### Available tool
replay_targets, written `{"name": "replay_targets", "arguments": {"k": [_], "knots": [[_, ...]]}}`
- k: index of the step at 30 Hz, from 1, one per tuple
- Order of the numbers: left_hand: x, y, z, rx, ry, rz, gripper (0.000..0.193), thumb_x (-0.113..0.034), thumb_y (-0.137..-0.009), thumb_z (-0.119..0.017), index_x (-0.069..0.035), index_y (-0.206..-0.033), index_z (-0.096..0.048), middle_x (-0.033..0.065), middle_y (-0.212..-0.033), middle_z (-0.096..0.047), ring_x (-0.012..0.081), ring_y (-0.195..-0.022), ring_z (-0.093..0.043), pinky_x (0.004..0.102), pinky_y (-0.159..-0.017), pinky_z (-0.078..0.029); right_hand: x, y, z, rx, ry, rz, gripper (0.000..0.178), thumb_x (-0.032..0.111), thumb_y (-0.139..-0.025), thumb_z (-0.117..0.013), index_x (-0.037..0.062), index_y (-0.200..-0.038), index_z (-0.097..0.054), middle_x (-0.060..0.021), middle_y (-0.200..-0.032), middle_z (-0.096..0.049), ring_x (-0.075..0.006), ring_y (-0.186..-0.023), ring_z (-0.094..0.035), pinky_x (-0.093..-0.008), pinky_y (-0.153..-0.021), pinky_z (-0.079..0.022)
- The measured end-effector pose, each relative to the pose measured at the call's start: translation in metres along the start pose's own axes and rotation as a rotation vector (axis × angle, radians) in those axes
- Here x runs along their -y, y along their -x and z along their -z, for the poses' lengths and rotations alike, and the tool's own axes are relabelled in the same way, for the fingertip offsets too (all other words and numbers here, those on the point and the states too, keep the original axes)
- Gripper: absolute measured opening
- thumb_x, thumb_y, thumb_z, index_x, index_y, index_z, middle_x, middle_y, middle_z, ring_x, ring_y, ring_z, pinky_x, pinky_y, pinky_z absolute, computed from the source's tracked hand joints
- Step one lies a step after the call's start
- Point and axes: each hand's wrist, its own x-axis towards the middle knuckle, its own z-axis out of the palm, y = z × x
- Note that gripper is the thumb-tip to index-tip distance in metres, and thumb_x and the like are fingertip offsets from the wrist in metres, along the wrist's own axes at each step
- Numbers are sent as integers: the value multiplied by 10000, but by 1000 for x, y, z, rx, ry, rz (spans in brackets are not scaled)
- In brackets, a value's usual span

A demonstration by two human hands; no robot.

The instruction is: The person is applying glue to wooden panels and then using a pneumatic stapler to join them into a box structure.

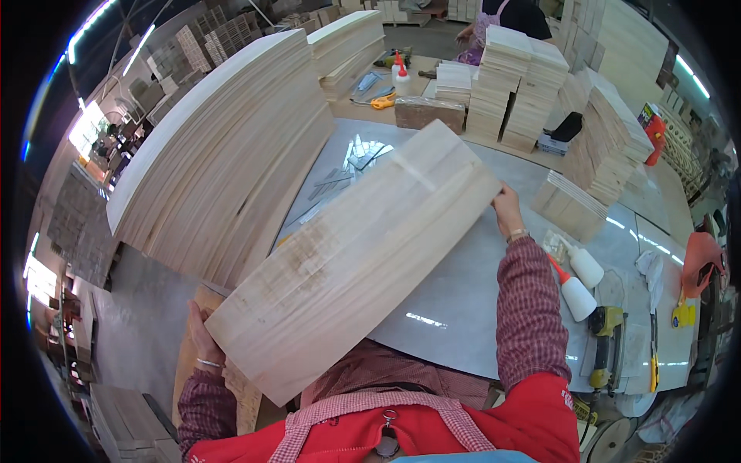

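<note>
Left hand [205, 339] partly hidden behind board [359, 262]

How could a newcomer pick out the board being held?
From the grey tabletop, look to the big stack of boards at its left. Just right of that stack, slanting across the view, is a pale wooden board gripped at opposite ends by the left hand and right hand. Unlike the stacked boards, it is held singly, its face smudged brown.

Counted: one left hand [204, 337], one right hand [506, 211], one wide board [351, 266]. Toward the right edge of the worktop [455, 305] — two squeeze bottles [577, 299], one nail gun [607, 324]. Toward the far edge: two red-capped bottles [402, 84], one brown block [430, 116]. Along the left edge: two tall board stacks [224, 166]. Metallic strips [361, 154] — too overlapped to count.
</note>
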Motion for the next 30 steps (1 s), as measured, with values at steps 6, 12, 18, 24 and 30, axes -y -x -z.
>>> {"name": "replay_targets", "arguments": {"k": [6, 12, 18, 24, 30], "knots": [[-36, -21, -28, 87, -51, -41, 613, -606, -921, -409, -95, -614, -551, -10, -562, -489, 117, -485, -457, 215, -490, -383, 10, 119, 74, -81, -48, 11, 265, 12, -836, -534, 17, -1088, -615, -50, -1016, -619, -110, -908, -542, -207, -794, -436], [-52, -105, -50, 648, 59, 116, 709, -702, -849, -437, -31, -715, -621, 46, -683, -578, 133, -626, -525, 248, -610, -421, 44, 293, 134, -344, 57, -130, 318, 20, -829, -555, 4, -1143, -598, -62, -1027, -622, -117, -909, -541, -229, -801, -439], [-67, -111, -206, 574, -654, -198, 807, -769, -811, -418, -5, -872, -670, 84, -865, -632, 158, -783, -576, 271, -743, -452, 71, 434, 134, -573, 16, -196, 324, -13, -812, -537, -30, -1133, -579, -73, -1012, -629, -135, -918, -559, -231, -814, -439], [-66, -108, -320, 891, -708, -208, 878, -790, -817, -326, 10, -996, -640, 139, -1064, -617, 234, -940, -589, 343, -837, -460, 67, 499, 104, -760, 35, -229, 346, -32, -799, -514, -39, -1141, -567, -90, -1030, -624, -155, -926, -571, -244, -828, -456], [-53, -105, -384, 1148, -675, -148, 850, -789, -818, -332, -15, -997, -634, 125, -1035, -615, 215, -887, -578, 331, -815, -458, -5, 552, 77, -937, 75, -85, 315, 6, -813, -614, -18, -1125, -582, -95, -961, -638, -154, -824, -598, -245, -733, -497]]}}
